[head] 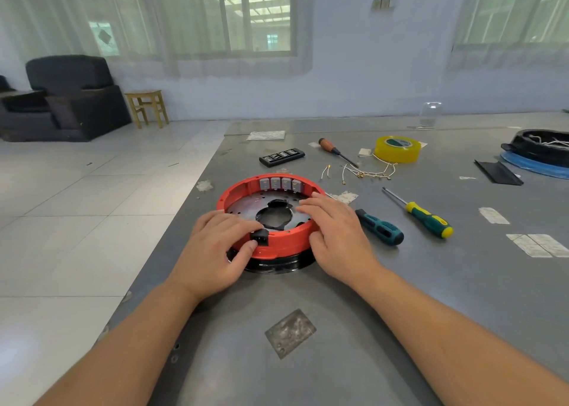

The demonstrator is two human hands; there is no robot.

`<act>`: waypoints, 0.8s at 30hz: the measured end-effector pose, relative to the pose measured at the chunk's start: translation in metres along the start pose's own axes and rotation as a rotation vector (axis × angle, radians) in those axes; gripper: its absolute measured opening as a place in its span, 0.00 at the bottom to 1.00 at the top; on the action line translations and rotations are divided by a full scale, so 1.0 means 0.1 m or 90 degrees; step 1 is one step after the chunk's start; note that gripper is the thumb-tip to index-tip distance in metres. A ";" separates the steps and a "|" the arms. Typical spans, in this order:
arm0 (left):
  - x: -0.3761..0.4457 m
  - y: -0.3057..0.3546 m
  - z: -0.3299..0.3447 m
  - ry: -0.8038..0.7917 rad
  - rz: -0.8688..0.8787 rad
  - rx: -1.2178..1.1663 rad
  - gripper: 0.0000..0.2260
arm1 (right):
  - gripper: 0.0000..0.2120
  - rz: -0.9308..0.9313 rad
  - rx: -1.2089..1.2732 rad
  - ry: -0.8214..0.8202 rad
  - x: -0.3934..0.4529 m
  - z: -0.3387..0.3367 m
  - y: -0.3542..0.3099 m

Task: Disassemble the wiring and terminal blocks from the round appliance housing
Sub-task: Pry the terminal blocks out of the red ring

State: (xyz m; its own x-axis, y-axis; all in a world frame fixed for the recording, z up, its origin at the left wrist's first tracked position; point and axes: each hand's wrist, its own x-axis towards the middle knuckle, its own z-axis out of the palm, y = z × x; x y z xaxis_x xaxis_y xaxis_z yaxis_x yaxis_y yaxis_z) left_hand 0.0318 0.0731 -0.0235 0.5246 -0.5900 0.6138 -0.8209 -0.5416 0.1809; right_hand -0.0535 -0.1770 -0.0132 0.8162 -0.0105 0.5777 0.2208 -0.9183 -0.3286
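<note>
A round red housing [237, 190] on a black base sits on the grey table in front of me. Several grey terminal blocks [280, 183] line its far inner wall. A black socket [260, 237] is set in the near rim. My left hand [220, 248] pinches that socket between thumb and fingers. On the housing's right rim lies my right hand [335, 230], fingers straight across the top edge and thumb against the outer wall. Loose white wires [369, 173] with brass ends lie on the table behind the housing.
Right of the housing lie a dark teal-handled screwdriver [380, 227] and a yellow-green one [428, 219]. Further back are a wooden-handled screwdriver [334, 150], a yellow tape roll [397, 148], a black bit case [281, 156] and a black housing on a blue ring [542, 153]. The table's left edge runs close by.
</note>
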 end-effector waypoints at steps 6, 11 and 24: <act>0.10 0.10 0.11 0.004 0.000 0.004 0.16 | 0.14 -0.095 -0.015 -0.012 -0.04 0.06 -0.09; 0.16 0.19 0.14 0.003 -0.013 -0.006 0.18 | 0.13 -0.067 -0.045 -0.041 0.01 0.09 -0.04; 0.20 0.18 0.15 0.001 -0.039 -0.023 0.19 | 0.13 -0.071 -0.039 -0.022 0.05 0.10 0.00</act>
State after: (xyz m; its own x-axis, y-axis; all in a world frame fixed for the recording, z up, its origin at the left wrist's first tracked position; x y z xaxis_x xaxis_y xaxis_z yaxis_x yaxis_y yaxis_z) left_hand 0.0304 0.0423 -0.0197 0.5739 -0.5559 0.6014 -0.7949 -0.5549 0.2456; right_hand -0.0438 -0.1729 -0.0179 0.8070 0.1058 0.5810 0.2790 -0.9354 -0.2172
